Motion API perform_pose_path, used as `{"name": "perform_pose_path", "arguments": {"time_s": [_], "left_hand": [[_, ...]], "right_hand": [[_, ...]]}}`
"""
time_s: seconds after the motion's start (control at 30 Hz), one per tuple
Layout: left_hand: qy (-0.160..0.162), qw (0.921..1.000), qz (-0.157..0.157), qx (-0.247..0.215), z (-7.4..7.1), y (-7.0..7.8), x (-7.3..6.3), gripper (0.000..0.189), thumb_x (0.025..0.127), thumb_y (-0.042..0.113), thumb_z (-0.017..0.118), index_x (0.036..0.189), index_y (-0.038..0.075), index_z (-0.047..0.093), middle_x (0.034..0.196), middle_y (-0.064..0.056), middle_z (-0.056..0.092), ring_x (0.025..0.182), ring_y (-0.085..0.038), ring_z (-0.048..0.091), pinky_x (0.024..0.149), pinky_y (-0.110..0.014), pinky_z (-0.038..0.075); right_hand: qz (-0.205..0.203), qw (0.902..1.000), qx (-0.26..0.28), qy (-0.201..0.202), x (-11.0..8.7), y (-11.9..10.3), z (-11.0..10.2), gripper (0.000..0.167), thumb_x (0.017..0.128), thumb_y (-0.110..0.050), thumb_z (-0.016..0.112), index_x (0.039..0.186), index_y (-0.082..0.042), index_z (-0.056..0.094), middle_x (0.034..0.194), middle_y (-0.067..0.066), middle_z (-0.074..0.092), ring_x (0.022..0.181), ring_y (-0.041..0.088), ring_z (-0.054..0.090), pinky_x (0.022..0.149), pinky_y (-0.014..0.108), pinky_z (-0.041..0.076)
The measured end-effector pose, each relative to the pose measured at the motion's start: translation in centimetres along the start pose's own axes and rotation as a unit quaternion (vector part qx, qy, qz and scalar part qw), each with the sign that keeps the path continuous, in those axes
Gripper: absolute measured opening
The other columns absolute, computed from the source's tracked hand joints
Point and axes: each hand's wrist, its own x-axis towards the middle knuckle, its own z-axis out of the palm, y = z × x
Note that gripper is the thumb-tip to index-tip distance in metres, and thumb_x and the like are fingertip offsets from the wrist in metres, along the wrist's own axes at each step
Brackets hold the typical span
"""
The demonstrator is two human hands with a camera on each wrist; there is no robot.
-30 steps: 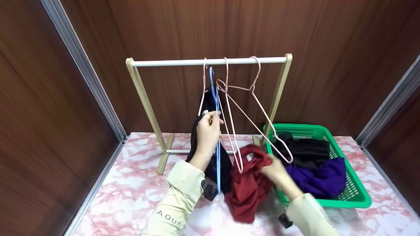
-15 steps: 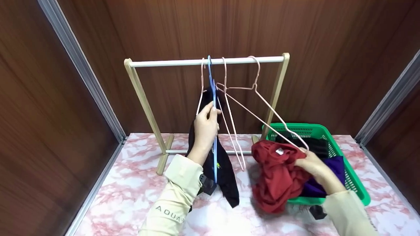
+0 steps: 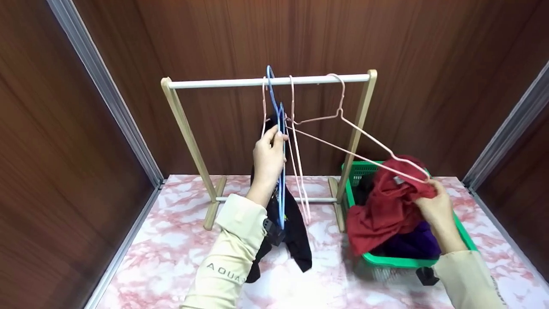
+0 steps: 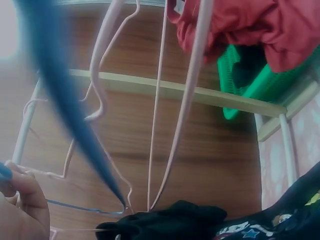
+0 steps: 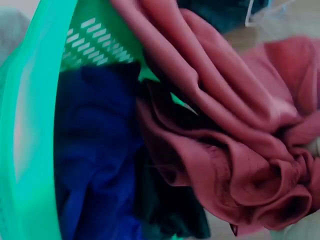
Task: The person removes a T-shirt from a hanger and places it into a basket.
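My left hand [image 3: 270, 159] pinches a blue hanger [image 3: 282, 201], whose hook overlaps the rack's white rail. A black garment [image 3: 299, 240] with a colourful print hangs just behind that hanger. On the right, my right hand [image 3: 437, 208] grips a bunched red garment [image 3: 381, 214] with a small white label, holding it over the green basket [image 3: 399, 261]. One end of a pink hanger [image 3: 373, 139] crosses the red cloth, close to the right fingers. In the right wrist view the garment's folds [image 5: 235, 115] hide most of that hand.
A clothes rack [image 3: 223, 83] with wooden legs stands on the pink marbled table [image 3: 171, 240]. Another pink hanger [image 3: 293, 103] hangs between the blue one and the angled one. Purple cloth [image 3: 416, 242] and black cloth lie in the basket. Brown panel walls enclose the sides and back.
My right hand has carried the red garment from the middle to above the basket. The right pink hanger has swung right and up at its end. The blue hanger has risen to the rail.
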Motion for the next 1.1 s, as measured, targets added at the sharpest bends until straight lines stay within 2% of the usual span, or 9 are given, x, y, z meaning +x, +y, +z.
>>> {"name": "perform_pose_path", "arguments": {"time_s": [0.07, 0.17, 0.27, 0.37, 0.53, 0.7, 0.83, 0.93, 1.1], "left_hand": [[0.000, 1.0000, -0.001, 0.008, 0.1, 0.1, 0.2, 0.035, 0.100, 0.012, 0.044, 0.131, 0.002, 0.056, 0.107, -0.014, 0.072, 0.041, 0.000, 0.040, 0.045, -0.012, 0.036], [-0.003, 0.9998, -0.007, 0.021, 0.2, 0.2, 0.3, 0.035, 0.099, 0.013, 0.046, 0.130, 0.003, 0.057, 0.107, -0.013, 0.072, 0.042, -0.001, 0.042, 0.047, -0.012, 0.038], [-0.010, 0.9995, -0.019, 0.025, 0.4, 0.1, 0.3, 0.035, 0.099, 0.013, 0.046, 0.131, 0.003, 0.056, 0.108, -0.013, 0.071, 0.044, -0.002, 0.044, 0.049, -0.013, 0.039], [-0.019, 0.9990, -0.032, 0.022, 0.6, -0.3, 0.3, 0.036, 0.100, 0.012, 0.043, 0.133, 0.001, 0.053, 0.111, -0.013, 0.070, 0.046, -0.002, 0.044, 0.049, -0.013, 0.040], [-0.025, 0.9985, -0.036, 0.031, 0.7, -0.8, 0.2, 0.038, 0.100, 0.012, 0.042, 0.135, -0.002, 0.049, 0.112, -0.014, 0.070, 0.045, -0.001, 0.044, 0.049, -0.013, 0.039], [-0.028, 0.9978, -0.026, 0.054, 0.8, -0.9, -0.1, 0.040, 0.099, 0.013, 0.045, 0.137, -0.002, 0.047, 0.112, -0.013, 0.069, 0.050, -0.011, 0.057, 0.052, -0.015, 0.041], [-0.020, 0.9970, -0.016, 0.073, 0.9, -1.0, -0.3, 0.041, 0.099, 0.014, 0.046, 0.137, -0.001, 0.047, 0.114, -0.015, 0.068, 0.081, -0.024, 0.070, 0.071, -0.024, 0.051], [-0.012, 0.9957, -0.003, 0.092, 0.9, -1.0, -0.6, 0.041, 0.098, 0.010, 0.045, 0.137, -0.002, 0.047, 0.119, -0.016, 0.065, 0.104, -0.026, 0.066, 0.092, -0.032, 0.050], [-0.013, 0.9937, 0.010, 0.111, 0.8, -0.9, -1.0, 0.047, 0.091, 0.004, 0.044, 0.138, -0.001, 0.046, 0.125, -0.016, 0.062, 0.117, -0.030, 0.057, 0.102, -0.039, 0.043]], "right_hand": [[0.010, 0.9988, 0.011, 0.046, 0.3, 0.6, -0.4, 0.032, 0.079, -0.001, 0.064, 0.104, -0.018, 0.054, 0.074, -0.029, 0.045, 0.075, -0.007, 0.044, 0.068, 0.009, 0.038], [0.018, 0.9945, 0.022, 0.101, 0.6, 1.6, -0.9, 0.033, 0.079, -0.003, 0.064, 0.096, -0.029, 0.051, 0.091, -0.023, 0.053, 0.085, -0.007, 0.044, 0.075, 0.010, 0.036], [0.027, 0.9916, 0.009, 0.126, 0.8, 2.6, -1.2, 0.034, 0.081, -0.008, 0.064, 0.091, -0.036, 0.047, 0.100, -0.016, 0.051, 0.094, 0.001, 0.045, 0.079, 0.013, 0.033], [0.032, 0.9909, -0.019, 0.129, 0.9, 3.5, -1.0, 0.027, 0.080, -0.009, 0.062, 0.098, -0.027, 0.051, 0.102, -0.005, 0.053, 0.100, 0.016, 0.048, 0.080, 0.016, 0.032], [0.010, 0.9945, -0.056, 0.088, 0.6, 4.6, -0.2, 0.040, 0.082, -0.005, 0.058, 0.120, -0.002, 0.047, 0.119, 0.021, 0.054, 0.108, 0.032, 0.048, 0.081, 0.024, 0.033], [-0.005, 0.9978, -0.059, 0.031, 0.5, 5.2, 0.7, 0.047, 0.080, 0.002, 0.054, 0.127, 0.001, 0.045, 0.123, 0.026, 0.052, 0.109, 0.035, 0.047, 0.084, 0.028, 0.034], [0.003, 0.9986, -0.053, -0.004, 0.4, 5.4, 1.4, 0.049, 0.082, 0.000, 0.055, 0.129, 0.001, 0.042, 0.129, 0.026, 0.048, 0.115, 0.036, 0.043, 0.092, 0.035, 0.034], [0.002, 0.9980, -0.060, -0.021, 0.3, 5.5, 1.8, 0.049, 0.081, 0.000, 0.055, 0.129, 0.002, 0.042, 0.131, 0.027, 0.046, 0.118, 0.039, 0.042, 0.096, 0.042, 0.031], [-0.004, 0.9942, -0.083, -0.068, 0.3, 5.8, 2.3, 0.050, 0.078, 0.003, 0.053, 0.127, 0.003, 0.043, 0.131, 0.028, 0.045, 0.116, 0.036, 0.041, 0.094, 0.039, 0.031]]}}
